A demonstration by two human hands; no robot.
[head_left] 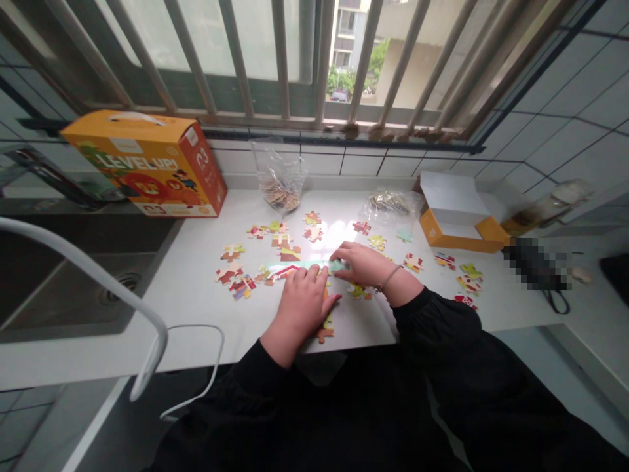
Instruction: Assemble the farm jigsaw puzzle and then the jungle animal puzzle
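Partly joined, I'd judge: a strip [281,271] of puzzle pieces lies on the counter [363,321], in front of the person, partly covered by fingers. Plenty looks left: loose pieces [230,275] sit to its left, right-side pieces [445,260] are spread out well beyond its other end, and a few lie past it toward the bag [279,193]. Some left ones touch or overlap; can't tell if they interlock. Strip's long axis runs left to right, roughly along the counter's near edge, with the pale green end [335,266] pointing right. Left hand [301,305] is flattish, thumb spread away, fingertips down on the strip, gripping nothing visible. Right hand [363,267] is half curled, finger and thumb about the green end; can't tell whether it pinches or just presses. Brown piece [324,335] shows just beside the left hand, near-edge side; whether it connects to the strip is hidden.
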